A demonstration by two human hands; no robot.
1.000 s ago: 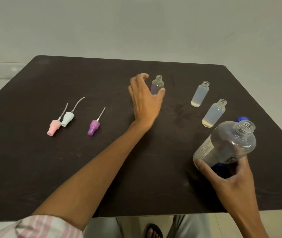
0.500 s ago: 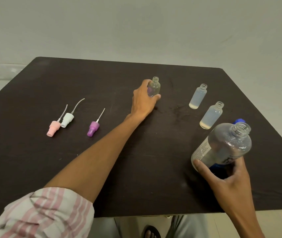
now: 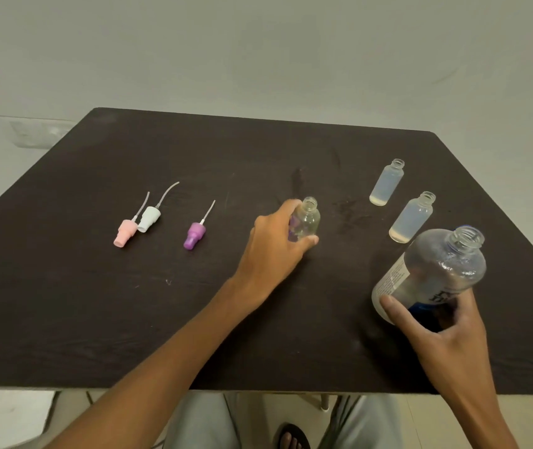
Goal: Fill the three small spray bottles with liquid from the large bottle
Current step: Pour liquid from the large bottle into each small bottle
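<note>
Here a dark brown table (image 3: 96, 319) with a matte, faintly scuffed top fills most of the view, set against a plain pale wall (image 3: 258, 53), with light floor showing below its near edge. The left hand (image 3: 271, 251) curls its fingers and thumb round a small clear spray bottle (image 3: 307, 222), uncapped and standing upright near the table's middle. The right hand (image 3: 443, 332) grips the large bottle (image 3: 433, 270) low on its body, tilted with its open mouth pointing up and away at the near right. Two more small bottles (image 3: 386, 183) (image 3: 411, 218), frosted and open, stand just beyond the large one, each with a little liquid at the bottom. Well apart on the left lie three spray tops: a pink one (image 3: 124, 233) touching a white one (image 3: 149, 218), and a purple one (image 3: 194, 235) nearby.
</note>
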